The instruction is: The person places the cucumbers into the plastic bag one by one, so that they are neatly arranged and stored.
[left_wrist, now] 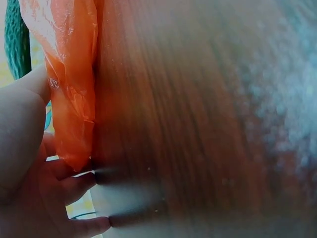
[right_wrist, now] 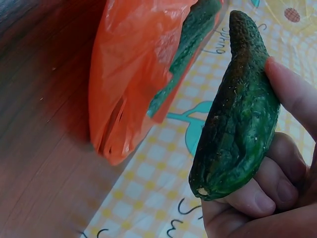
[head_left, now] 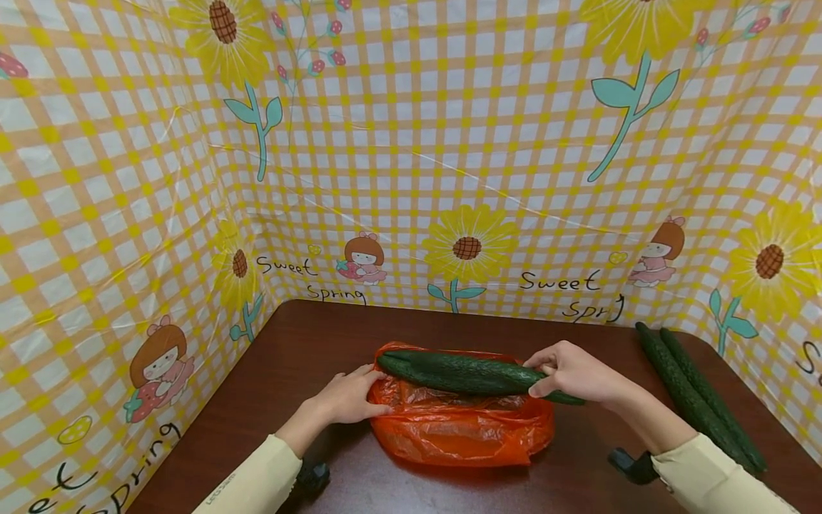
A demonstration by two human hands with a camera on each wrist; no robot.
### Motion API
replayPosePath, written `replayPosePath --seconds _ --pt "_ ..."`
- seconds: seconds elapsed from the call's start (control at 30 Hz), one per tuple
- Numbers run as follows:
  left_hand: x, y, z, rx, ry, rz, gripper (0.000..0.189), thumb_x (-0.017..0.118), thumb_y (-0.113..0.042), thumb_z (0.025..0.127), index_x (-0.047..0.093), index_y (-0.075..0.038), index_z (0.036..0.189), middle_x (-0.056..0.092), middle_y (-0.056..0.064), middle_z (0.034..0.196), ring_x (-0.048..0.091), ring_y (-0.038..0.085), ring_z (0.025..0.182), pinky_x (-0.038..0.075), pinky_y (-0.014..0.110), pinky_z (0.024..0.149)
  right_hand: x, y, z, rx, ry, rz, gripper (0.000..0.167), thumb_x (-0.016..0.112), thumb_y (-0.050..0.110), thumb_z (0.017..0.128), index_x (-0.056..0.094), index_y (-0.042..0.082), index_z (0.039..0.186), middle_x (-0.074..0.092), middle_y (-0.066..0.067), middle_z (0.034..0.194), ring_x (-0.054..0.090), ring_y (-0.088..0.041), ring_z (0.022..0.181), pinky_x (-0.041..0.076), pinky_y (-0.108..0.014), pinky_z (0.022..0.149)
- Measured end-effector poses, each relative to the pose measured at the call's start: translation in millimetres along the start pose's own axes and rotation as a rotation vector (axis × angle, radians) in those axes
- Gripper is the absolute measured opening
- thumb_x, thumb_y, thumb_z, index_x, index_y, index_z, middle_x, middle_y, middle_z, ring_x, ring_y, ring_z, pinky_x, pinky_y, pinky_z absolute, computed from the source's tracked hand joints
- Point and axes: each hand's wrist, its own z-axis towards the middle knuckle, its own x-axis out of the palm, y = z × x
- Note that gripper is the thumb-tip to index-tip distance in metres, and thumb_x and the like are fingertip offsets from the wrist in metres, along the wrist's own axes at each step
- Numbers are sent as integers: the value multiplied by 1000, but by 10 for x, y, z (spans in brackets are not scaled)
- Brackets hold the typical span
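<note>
An orange-red plastic bag [head_left: 459,439] lies on the table with its mouth spread. My right hand [head_left: 571,375] grips the right end of a dark green cucumber [right_wrist: 235,134], thumb on one side and fingers on the other. That cucumber slants across the bag's opening, its far part lying over the bag. Another cucumber [right_wrist: 195,42] shows inside the bag in the right wrist view. At the bag's left end is my left hand [head_left: 347,396], fingers spread and fairly straight, touching the plastic, with fingertips down at the tabletop.
Two more cucumbers [head_left: 713,400] lie side by side along the right of the brown table [head_left: 257,400]. Checked, flower-printed sheeting [head_left: 411,178] walls the table at the back and both sides. Black wrist devices [head_left: 632,465] sit below both forearms.
</note>
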Motion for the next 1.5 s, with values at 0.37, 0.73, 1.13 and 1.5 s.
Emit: replayPosePath --seconds 0.37,0.73,1.13,1.5 --pt "19 25 3 3 -5 -3 77 69 -59 87 53 -10 145 48 13 151 48 31 138 36 60 110 165 93 180 -70 58 7 50 82 17 81 68 -6 123 37 3 45 33 -9 39 54 -39 83" --pt "22 54 26 3 -5 -18 81 69 -59 88 49 -8 147 46 13 154 44 30 142 34 61 111 305 157 305 -86 86 29 46 80 12 82 68 -7 122 38 2 44 15 -9 44 45 -33 70" --pt "14 52 18 -4 -16 -50 82 71 -57 86 48 -5 146 49 12 151 47 29 139 34 61 111 415 158 435 -81 86 -10 44 80 12 82 70 -5 121 36 3 43 18 -9 42 45 -32 68" --pt "43 31 7 -25 -26 -77 83 73 -56 86 45 -7 147 51 9 148 50 27 136 30 64 112 431 90 560 -83 145 8 35 81 10 81 74 -5 112 33 5 43 16 -10 42 46 -32 67"
